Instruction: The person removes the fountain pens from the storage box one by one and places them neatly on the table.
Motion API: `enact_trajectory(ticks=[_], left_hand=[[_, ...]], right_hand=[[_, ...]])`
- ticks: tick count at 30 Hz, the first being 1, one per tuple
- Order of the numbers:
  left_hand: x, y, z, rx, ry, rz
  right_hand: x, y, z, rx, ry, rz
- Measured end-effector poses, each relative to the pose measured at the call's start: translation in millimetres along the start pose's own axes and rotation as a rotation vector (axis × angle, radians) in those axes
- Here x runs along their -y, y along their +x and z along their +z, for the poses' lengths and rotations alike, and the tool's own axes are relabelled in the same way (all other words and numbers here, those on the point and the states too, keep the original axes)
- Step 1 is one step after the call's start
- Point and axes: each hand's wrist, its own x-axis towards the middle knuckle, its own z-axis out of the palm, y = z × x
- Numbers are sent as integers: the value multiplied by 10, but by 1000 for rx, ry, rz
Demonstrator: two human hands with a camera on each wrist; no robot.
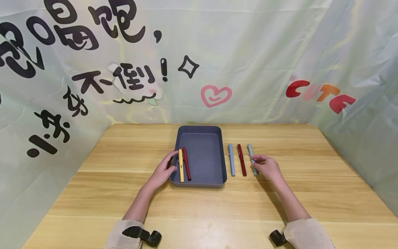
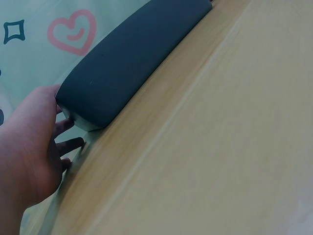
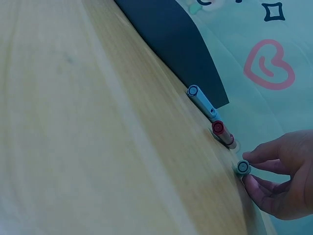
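Note:
A dark blue-grey tray (image 1: 205,183) lies on the table, with a yellow pen (image 1: 181,169) and a dark red pen (image 1: 186,164) side by side along its left inner wall. My left hand (image 1: 161,173) holds that left wall; in the left wrist view its fingers curl around the tray's (image 2: 122,63) outer side. Right of the tray, a blue pen (image 1: 231,160), another dark red pen (image 1: 242,160) and a pale green pen (image 1: 250,150) lie in a row. The fingers and thumb of my right hand (image 1: 268,169) pinch the pale green pen, whose end (image 3: 243,167) shows in the right wrist view.
The wooden table (image 1: 199,218) runs back to a printed fabric curtain (image 1: 255,62) that hangs behind it and on both sides. Black wrist cameras sit at both sleeves.

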Motion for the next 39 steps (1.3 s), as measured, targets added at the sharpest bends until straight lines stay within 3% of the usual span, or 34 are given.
enact_trajectory(ticks=[20,31,39], left_hand=[[-15,-1,7,2,6,0],[-2,-3,-1,0,5,10],[0,-3,-2,6,13,5]], right_hand=[[30,-29,-18,1,4,15],[229,-32,22,-28,-68,-97],[477,-13,199,-22,-90,-167]])
